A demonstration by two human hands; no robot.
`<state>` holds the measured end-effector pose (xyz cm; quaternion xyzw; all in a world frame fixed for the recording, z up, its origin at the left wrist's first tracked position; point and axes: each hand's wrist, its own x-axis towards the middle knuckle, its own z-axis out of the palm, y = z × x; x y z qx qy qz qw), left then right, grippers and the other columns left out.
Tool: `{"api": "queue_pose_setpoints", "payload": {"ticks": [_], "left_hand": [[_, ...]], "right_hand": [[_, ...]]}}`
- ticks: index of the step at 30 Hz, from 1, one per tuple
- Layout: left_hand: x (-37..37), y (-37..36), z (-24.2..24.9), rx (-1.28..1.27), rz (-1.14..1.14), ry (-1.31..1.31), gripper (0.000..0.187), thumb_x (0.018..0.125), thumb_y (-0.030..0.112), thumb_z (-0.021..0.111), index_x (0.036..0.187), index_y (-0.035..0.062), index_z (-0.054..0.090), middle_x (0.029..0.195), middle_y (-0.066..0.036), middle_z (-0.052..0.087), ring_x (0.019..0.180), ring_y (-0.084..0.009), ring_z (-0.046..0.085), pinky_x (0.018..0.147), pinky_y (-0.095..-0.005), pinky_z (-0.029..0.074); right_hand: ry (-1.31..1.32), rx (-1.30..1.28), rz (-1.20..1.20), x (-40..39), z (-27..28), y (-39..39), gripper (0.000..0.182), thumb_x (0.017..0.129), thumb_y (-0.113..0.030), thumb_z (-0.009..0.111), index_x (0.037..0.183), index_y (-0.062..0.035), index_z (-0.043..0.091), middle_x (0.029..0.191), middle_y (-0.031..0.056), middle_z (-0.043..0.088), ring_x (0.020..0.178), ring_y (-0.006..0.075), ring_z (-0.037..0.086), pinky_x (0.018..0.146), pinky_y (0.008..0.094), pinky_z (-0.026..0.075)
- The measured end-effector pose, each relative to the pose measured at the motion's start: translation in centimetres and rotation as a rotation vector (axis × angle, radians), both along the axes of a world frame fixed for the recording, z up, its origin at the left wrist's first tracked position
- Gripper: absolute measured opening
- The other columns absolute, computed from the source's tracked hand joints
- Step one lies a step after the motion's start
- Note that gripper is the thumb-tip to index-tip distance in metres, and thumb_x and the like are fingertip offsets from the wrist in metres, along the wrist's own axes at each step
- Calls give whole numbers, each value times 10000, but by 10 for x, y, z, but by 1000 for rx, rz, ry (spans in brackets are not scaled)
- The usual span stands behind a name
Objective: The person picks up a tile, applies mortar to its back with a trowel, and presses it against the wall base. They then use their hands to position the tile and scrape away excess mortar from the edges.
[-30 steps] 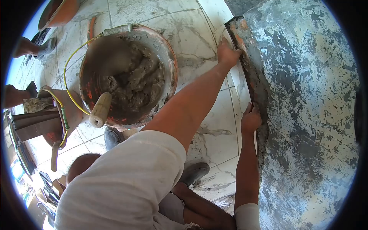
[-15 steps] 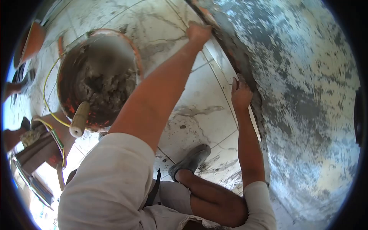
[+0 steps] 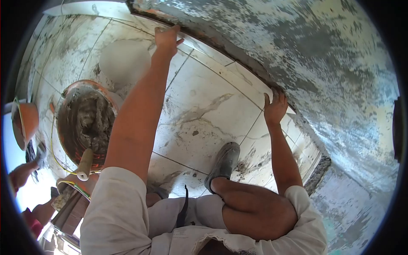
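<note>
A long white skirting tile (image 3: 231,70) stands along the foot of the wall, with a dark mortar-filled gap (image 3: 229,53) behind its top edge. My left hand (image 3: 167,40) is closed at the far part of the tile, fingers at its upper edge and thumb apart in front. Nearer to me, my right hand (image 3: 275,106) has its fingers over the same edge, with the thumb on the front side. The fingertips of both hands are partly hidden against the wall.
A bucket of wet mortar (image 3: 91,114) stands left of my left arm, with a wooden handle (image 3: 85,163) at its near rim. Behind it sits an orange container (image 3: 27,121). Another person's hand (image 3: 21,174) shows at far left. My shoe (image 3: 223,165) rests on marbled floor tiles (image 3: 204,106).
The view has turned, so the wall's foot now slants more across it. More of the skirting tile shows between my hands. Both hands stay at its edge.
</note>
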<state>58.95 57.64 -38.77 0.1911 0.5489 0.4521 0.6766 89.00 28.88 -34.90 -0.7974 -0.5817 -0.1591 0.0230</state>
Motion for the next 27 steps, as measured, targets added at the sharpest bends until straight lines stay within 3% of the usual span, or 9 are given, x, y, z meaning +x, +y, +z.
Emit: {"api": "queue_pose_setpoints", "payload": {"ticks": [3,10,11,12,14,16,19,21,27], "left_hand": [[8,4,-2,26,17,108,915,761,-7,625,1431,84,9,1263,-176,444,1048,-279,517,714,-440,557],[10,0,-3,69,66,116,895,751,49,678,1433,118,101,1292,-184,389,1084,-286,493,777,-481,520],[9,33,-87,160,-11,230,946,736,88,720,1439,139,90,1317,-184,359,1104,-292,486,777,-460,531],[13,17,-55,116,84,307,930,731,136,742,1437,144,137,1319,-190,371,1125,-302,473,759,-433,545],[20,11,-57,190,138,458,885,715,235,750,1421,98,234,1261,-195,461,1025,-288,551,709,-381,554],[19,-5,-21,169,106,771,879,689,301,729,1391,12,287,1155,-260,563,1089,-308,555,876,-345,463],[19,-12,-13,219,111,697,839,712,264,692,1367,-59,279,1255,-285,480,1166,-355,491,988,-344,387],[18,-17,-8,214,88,677,835,714,258,688,1357,-81,278,1283,-283,453,1195,-352,463,1011,-340,366],[13,-76,22,162,117,549,788,709,226,668,1337,-83,305,1266,-299,448,1186,-401,441,1013,-394,358]], "right_hand": [[-25,4,-27,10,-7,-2,313,844,-352,591,1075,-148,645,1058,42,607,938,262,545,806,389,417],[65,68,111,-13,6,11,277,825,-286,636,1034,-105,656,1001,68,614,886,270,567,776,379,449],[152,81,165,-23,6,15,264,829,-256,635,1035,-92,653,1013,74,607,887,275,576,765,374,468],[238,89,226,-33,6,25,251,833,-227,635,1036,-79,650,1025,79,600,887,279,586,753,370,488],[321,11,317,-59,10,50,255,842,-216,624,1055,-75,640,1049,88,588,891,276,595,740,364,502],[382,-80,381,-83,16,78,259,852,-204,613,1074,-72,631,1073,96,577,895,273,604,728,359,517],[248,-107,643,-118,20,127,301,885,-209,563,1145,-57,581,1154,132,539,860,308,608,743,394,511],[84,-191,566,-141,22,152,318,881,-175,536,1177,-61,563,1180,127,542,893,270,631,712,357,534],[-91,-178,599,-129,-19,181,336,861,-121,498,1186,-61,564,1176,136,572,923,301,625,785,369,511]]}}
